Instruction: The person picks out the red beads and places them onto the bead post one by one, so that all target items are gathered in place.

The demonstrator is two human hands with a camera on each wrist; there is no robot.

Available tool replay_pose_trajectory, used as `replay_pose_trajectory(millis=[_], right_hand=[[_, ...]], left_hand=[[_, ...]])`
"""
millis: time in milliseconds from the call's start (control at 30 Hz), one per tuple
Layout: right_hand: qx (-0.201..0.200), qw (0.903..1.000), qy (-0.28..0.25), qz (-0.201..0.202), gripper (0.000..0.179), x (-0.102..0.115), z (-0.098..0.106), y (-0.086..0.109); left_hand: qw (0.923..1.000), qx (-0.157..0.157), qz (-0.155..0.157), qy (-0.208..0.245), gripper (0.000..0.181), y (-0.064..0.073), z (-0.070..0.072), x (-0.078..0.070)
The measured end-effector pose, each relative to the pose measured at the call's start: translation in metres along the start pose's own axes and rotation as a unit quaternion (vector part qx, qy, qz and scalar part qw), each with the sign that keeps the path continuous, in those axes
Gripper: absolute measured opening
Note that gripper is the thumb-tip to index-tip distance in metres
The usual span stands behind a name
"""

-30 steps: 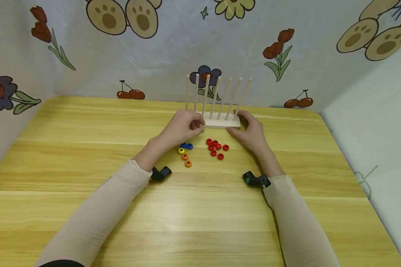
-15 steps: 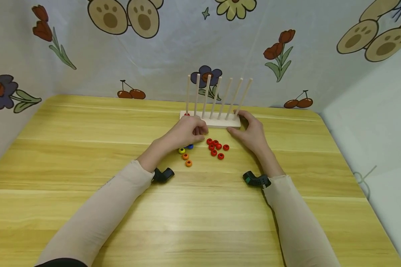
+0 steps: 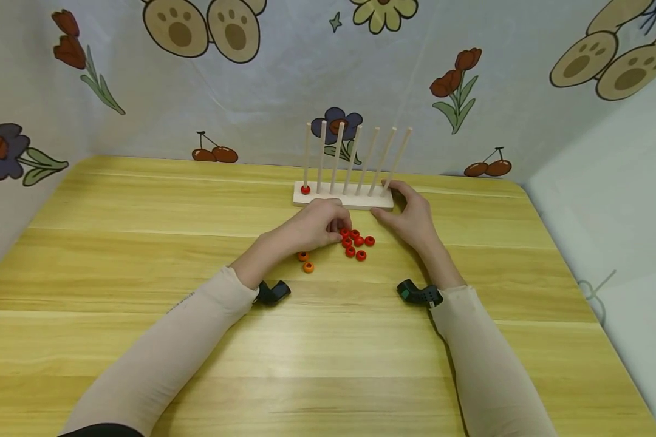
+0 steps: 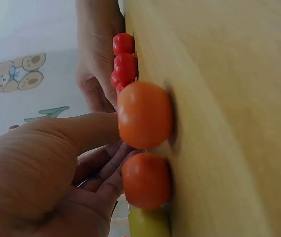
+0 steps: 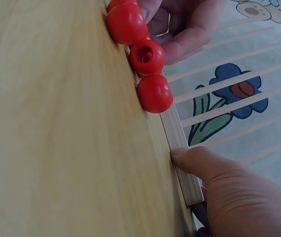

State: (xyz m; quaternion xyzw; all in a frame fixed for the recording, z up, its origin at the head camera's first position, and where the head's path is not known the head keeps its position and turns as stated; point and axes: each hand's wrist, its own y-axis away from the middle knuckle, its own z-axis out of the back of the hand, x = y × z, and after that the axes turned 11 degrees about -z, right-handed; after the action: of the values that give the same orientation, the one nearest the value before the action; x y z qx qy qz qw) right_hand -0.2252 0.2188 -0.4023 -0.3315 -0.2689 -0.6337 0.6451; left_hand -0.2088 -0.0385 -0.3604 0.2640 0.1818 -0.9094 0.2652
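Note:
In the head view, my left hand (image 3: 316, 223) reaches over the table to a cluster of red beads (image 3: 359, 241). Its thumb and index finger pinch a red bead (image 3: 345, 233) at the cluster's near-left edge. Behind it stands a pale wooden peg rack (image 3: 355, 205) with several upright pegs; one red bead (image 3: 305, 190) sits at the foot of the leftmost peg. My right hand (image 3: 412, 215) grips the rack's right end, its thumb (image 5: 194, 160) against the front edge in the right wrist view. The left hand hides the blue beads in the head view.
Two orange beads (image 3: 308, 267) lie left of the red ones, by the left forearm. The left wrist view shows a yellow bead (image 4: 149, 224) beside them. The rack stands near the table's (image 3: 328, 352) back edge, before a patterned wall cloth (image 3: 284, 79).
My left hand has moved from the rack's left side toward me and right, down to the red beads. This uncovered the red bead on the leftmost peg. The right hand has stayed on the rack.

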Motion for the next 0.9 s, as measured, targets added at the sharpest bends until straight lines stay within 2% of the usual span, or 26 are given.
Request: replay_pose_trajectory(millis=[100, 200, 367, 533, 700, 800, 900], right_hand=[[0.003, 1.0000, 0.000, -0.001, 0.063, 0.000, 0.000, 0.001], [0.002, 1.0000, 0.002, -0.002, 0.063, 0.000, 0.000, 0.000], [-0.003, 1.0000, 0.002, -0.001, 0.062, -0.002, 0.001, -0.001], [0.001, 1.0000, 0.004, -0.003, 0.064, -0.002, 0.001, -0.001], [0.002, 1.0000, 0.003, -0.009, 0.065, -0.002, 0.000, -0.001], [0.003, 0.9999, 0.001, -0.012, 0.066, -0.002, 0.000, -0.001], [0.003, 0.9999, 0.002, -0.010, 0.067, -0.002, 0.000, -0.001]], left_hand=[[1.0000, -0.004, 0.004, -0.006, 0.010, 0.000, 0.000, 0.000], [0.9996, -0.024, 0.011, -0.009, 0.009, -0.001, 0.001, 0.001], [0.9965, -0.080, 0.024, 0.000, 0.010, -0.002, 0.008, 0.000], [0.9884, -0.149, 0.019, 0.022, 0.010, -0.001, 0.019, -0.002], [0.9690, -0.245, -0.013, 0.025, 0.014, 0.000, 0.039, -0.008], [0.9511, -0.307, -0.033, 0.017, 0.016, -0.001, 0.055, -0.013], [0.9298, -0.366, -0.042, 0.007, 0.017, -0.001, 0.071, -0.016]])
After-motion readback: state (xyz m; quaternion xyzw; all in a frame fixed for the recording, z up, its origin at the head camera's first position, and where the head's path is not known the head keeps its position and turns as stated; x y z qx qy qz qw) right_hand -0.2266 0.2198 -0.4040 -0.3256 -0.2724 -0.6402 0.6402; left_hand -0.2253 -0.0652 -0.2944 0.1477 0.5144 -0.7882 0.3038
